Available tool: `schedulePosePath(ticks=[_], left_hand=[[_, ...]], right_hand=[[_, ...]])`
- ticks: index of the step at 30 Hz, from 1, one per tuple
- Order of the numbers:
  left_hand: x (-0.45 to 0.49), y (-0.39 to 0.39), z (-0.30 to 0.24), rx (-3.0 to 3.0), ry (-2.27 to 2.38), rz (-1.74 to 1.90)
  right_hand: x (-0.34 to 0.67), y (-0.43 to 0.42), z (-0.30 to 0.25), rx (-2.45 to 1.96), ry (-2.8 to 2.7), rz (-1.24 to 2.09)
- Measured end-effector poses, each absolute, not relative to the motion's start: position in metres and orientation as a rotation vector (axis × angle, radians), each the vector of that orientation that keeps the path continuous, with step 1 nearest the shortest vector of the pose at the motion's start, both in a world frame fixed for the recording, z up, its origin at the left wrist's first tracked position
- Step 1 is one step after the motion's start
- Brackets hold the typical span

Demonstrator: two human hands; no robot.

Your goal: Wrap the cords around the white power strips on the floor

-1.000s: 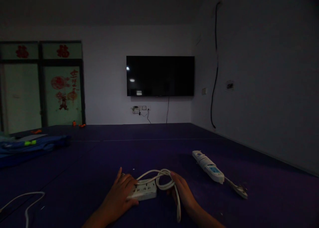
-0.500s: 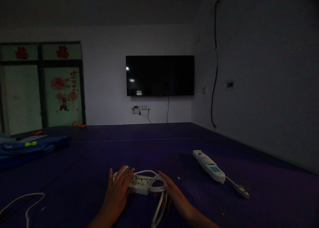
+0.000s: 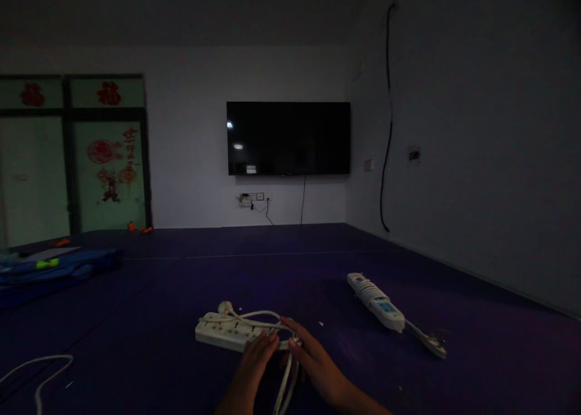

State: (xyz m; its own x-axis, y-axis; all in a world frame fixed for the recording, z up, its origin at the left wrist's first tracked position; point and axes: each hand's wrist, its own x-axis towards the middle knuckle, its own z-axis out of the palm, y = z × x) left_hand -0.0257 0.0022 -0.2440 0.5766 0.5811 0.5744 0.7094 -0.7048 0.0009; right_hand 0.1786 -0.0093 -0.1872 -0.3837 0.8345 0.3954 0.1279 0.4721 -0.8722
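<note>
A white power strip (image 3: 227,333) lies flat on the dark purple floor mat (image 3: 149,318), its white cord (image 3: 287,383) looped over it and trailing toward me. My left hand (image 3: 255,359) rests at the strip's near right end, fingers together on the cord. My right hand (image 3: 311,357) lies just to the right, fingers stretched toward the same cord loop and touching it. The plug (image 3: 224,307) sits at the strip's far edge.
A second white power strip (image 3: 376,302) with its cord wound round it lies to the right, its plug (image 3: 431,344) beside it. Another white cord (image 3: 34,372) curls at the lower left. Blue items (image 3: 49,268) sit at far left. A wall television (image 3: 288,138) hangs ahead.
My left hand slid off the strip's top to its right end beside my right hand. The strip now lies uncovered, further left, and the cord loop has flattened onto it.
</note>
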Motion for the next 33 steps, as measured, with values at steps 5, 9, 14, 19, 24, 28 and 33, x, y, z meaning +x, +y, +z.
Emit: schedulePosePath(ticks=[5, 9, 14, 19, 24, 28, 33], left_hand=[[-0.036, 0.002, -0.24, -2.61, -0.992, -0.746], [-0.041, -0.001, -0.237, -2.589, -0.927, -0.739], [-0.048, 0.003, -0.24, -2.657, -0.785, -0.725], [-0.05, -0.005, -0.227, -2.785, -0.781, -0.723], [-0.049, -0.013, -0.212, -2.801, -0.714, -0.783], [-0.049, -0.016, -0.205, -2.767, -0.738, -0.847], [-0.052, -0.02, -0.198, -2.769, -0.758, -0.851]], right_hand=[[0.176, -0.007, -0.191, -0.838, -1.833, 1.0], [0.174, -0.012, -0.19, -0.798, -1.903, 1.005], [0.177, -0.021, -0.183, -0.848, -2.03, 0.777], [0.177, -0.022, -0.183, -0.892, -2.046, 0.689], [0.177, -0.018, -0.187, -0.918, -2.034, 0.625], [0.177, -0.017, -0.187, -0.913, -2.016, 0.597], [0.177, -0.016, -0.188, -0.901, -1.985, 0.613]])
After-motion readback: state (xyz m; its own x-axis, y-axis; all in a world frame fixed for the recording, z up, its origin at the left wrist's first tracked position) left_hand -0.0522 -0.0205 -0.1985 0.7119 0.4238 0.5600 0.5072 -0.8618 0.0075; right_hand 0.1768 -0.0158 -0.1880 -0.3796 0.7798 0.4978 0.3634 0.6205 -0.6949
